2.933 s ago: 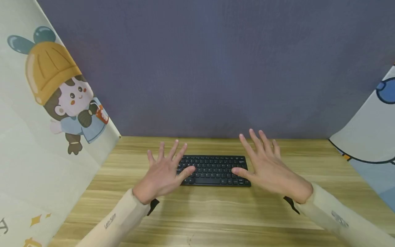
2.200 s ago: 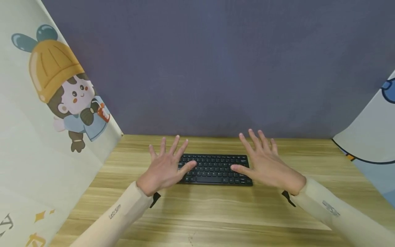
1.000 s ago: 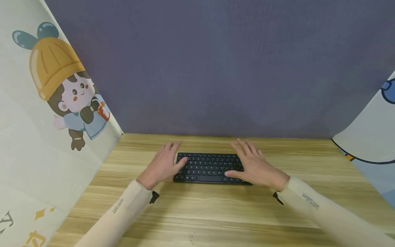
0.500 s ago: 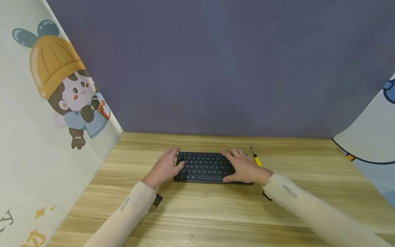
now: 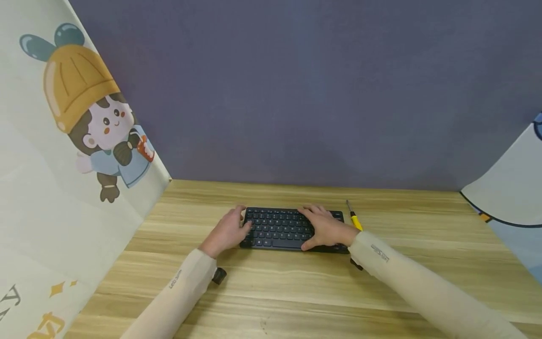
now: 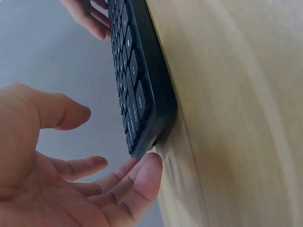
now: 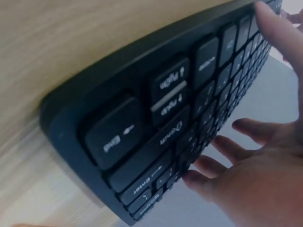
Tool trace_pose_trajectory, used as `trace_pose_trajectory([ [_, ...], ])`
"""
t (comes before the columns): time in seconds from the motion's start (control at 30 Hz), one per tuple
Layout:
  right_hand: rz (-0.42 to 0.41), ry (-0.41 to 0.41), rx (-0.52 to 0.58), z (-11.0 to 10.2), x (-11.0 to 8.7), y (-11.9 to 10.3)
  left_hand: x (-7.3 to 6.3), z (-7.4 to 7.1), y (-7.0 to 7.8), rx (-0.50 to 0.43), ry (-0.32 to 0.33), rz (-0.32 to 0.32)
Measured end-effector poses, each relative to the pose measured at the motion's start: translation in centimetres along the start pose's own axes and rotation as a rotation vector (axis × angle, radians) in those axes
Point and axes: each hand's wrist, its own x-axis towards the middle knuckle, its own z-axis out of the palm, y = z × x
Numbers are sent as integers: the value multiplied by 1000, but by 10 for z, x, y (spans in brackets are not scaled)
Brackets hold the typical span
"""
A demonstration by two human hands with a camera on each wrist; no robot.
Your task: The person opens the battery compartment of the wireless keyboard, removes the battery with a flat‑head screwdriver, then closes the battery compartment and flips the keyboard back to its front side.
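A black compact keyboard point(image 5: 279, 229) lies flat on the wooden table. At its left end is my left hand point(image 5: 226, 231); in the left wrist view the fingertips point(image 6: 150, 165) touch the keyboard's side edge, while the thumb point(image 6: 71, 113) stays apart from the keys. My right hand point(image 5: 326, 229) spreads over the keyboard's right part, its thumb at the front edge and the other fingers toward the back row. Seen from the right wrist, the thumb point(image 7: 274, 23) is at the near rim and the fingertips point(image 7: 194, 182) are close above or on the keys; contact is unclear.
A screwdriver point(image 5: 355, 219) with a yellow and black handle lies right of the keyboard, partly behind the right forearm. A dark grey panel point(image 5: 296, 94) rises along the table's back edge. Printed white sheets point(image 5: 34, 188) flank the wooden table point(image 5: 262, 292).
Both hands have come down from above the table to the keyboard. The right hand has moved left over the keys, uncovering the screwdriver. The keyboard has stayed about in place.
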Motion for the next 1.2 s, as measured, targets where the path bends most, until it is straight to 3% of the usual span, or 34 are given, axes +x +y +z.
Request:
trace_pose_trajectory([
  [0.43,-4,-39,-53,-6,8,2,8,4,-3,-123,-36,-33],
  [0.77,-5,-17,-56,-6,12,4,12,4,-6,-131,-7,-60],
  [1.2,-28,26,-19,-9,17,14,14,-8,-1,-225,27,5],
])
